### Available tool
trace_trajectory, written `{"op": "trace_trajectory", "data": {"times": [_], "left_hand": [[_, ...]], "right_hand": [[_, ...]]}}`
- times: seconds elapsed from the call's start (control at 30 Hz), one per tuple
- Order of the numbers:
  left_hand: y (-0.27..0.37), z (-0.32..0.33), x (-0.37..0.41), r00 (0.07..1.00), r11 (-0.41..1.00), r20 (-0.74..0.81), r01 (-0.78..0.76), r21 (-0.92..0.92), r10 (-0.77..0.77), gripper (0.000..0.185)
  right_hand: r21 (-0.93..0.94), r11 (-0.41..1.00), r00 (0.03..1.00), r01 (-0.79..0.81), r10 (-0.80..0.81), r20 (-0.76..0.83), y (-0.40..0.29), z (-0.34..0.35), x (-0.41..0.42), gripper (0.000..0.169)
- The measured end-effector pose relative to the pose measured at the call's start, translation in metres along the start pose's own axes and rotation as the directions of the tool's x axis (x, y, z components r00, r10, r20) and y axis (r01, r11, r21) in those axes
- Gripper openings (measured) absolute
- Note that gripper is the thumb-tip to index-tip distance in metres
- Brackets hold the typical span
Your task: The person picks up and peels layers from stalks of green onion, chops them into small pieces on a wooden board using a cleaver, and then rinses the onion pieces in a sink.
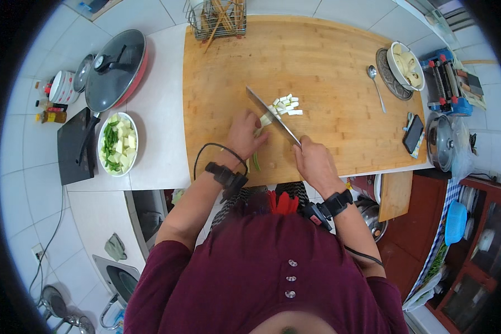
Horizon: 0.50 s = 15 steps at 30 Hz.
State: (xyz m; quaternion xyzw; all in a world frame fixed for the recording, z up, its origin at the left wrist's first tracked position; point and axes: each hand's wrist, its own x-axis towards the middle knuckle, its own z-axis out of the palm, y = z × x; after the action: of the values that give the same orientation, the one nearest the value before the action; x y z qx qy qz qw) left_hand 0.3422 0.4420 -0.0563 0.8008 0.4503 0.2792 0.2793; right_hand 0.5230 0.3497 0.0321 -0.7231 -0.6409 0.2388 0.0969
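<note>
My right hand (316,163) grips the handle of a kitchen knife (273,116), its blade slanting up and left over a large wooden board (342,92). Under my left hand (245,132), pale green-white stalk pieces (265,120) lie against the blade's left side, held down by the fingertips. Small white cut pieces (287,104) are heaped just right of the blade. A thin green strip (256,162) lies near the board's front edge, below my left hand. The vegetable's exact kind cannot be told.
A white bowl (137,146) of pale chunks and green slices stands left of the board, below a lidded red pan (140,77). At the board's back is a wire basket (196,31) with chopsticks. On the right lie a spoon (377,87), a bowl of buns (421,81) and a phone (413,133).
</note>
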Motion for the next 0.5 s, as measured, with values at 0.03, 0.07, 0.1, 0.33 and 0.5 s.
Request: {"op": "trace_trajectory", "data": {"times": [0.03, 0.07, 0.1, 0.33, 0.5], "left_hand": [[-0.001, 0.0, -0.003, 1.0, 1.0, -0.016, -0.019, 0.0, 0.019, 0.026], [-0.002, 0.0, -0.006, 0.999, 0.999, -0.032, -0.037, 0.0, 0.037, 0.025], [-0.003, 0.0, -0.008, 0.997, 0.998, -0.049, -0.055, 0.0, 0.055, 0.025], [-0.011, 0.008, -0.008, 1.0, 1.0, 0.004, 0.006, 0.014, -0.006, 0.017], [-0.014, 0.013, 0.0, 0.999, 1.0, -0.026, 0.025, -0.019, -0.025, 0.013]], "right_hand": [[-0.011, 1.0, 1.0, 0.023, -0.023, -0.001, 0.001, 0.001, -0.003, 0.024], [-0.022, 0.999, 0.999, 0.047, -0.047, -0.001, 0.001, 0.001, -0.005, 0.023], [-0.033, 0.997, 0.998, 0.071, -0.071, 0.0, 0.001, 0.002, -0.007, 0.023], [-0.05, 0.996, 0.996, 0.071, -0.068, 0.054, 0.004, 0.009, -0.003, 0.023], [-0.112, 0.989, 0.986, 0.1, -0.083, 0.142, -0.002, 0.007, 0.016, 0.016]]}}
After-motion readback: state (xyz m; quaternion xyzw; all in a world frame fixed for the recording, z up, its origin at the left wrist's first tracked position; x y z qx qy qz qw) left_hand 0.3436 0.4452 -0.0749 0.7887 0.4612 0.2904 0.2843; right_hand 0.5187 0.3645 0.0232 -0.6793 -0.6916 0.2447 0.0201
